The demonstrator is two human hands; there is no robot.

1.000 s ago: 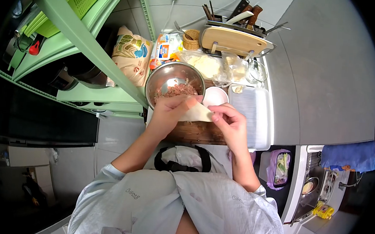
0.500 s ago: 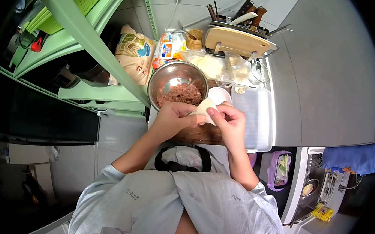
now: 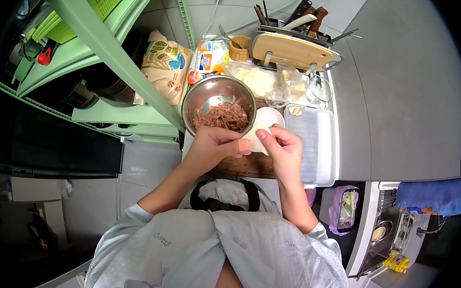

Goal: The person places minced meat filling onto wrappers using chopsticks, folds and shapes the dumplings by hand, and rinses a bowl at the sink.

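Note:
A thin, pale dumpling wrapper (image 3: 258,140) is held up in front of me between both hands. My left hand (image 3: 213,147) pinches its left edge between thumb and fingers. On the opposite edge, the thumb and fingertips of my right hand (image 3: 285,149) are closed. Just beyond my left hand stands a steel bowl (image 3: 195,96) with minced meat filling (image 3: 223,116) in its lower part. A small white bowl (image 3: 270,115) sits behind the wrapper, partly covered by it. Under my hands shows a brown wooden board (image 3: 245,167).
A plastic container (image 3: 317,144) lies right of my right hand, a small dough piece (image 3: 296,110) on its far edge. Bagged wrappers (image 3: 258,81), a glass bowl (image 3: 319,90) and a knife rack with a cutting board (image 3: 294,50) stand behind. A green shelf (image 3: 134,80) rises at left.
The wrapper has tipped down and lies flatter between my hands. The fingers of both hands have shifted slightly along its edges; the bowls have stayed in place.

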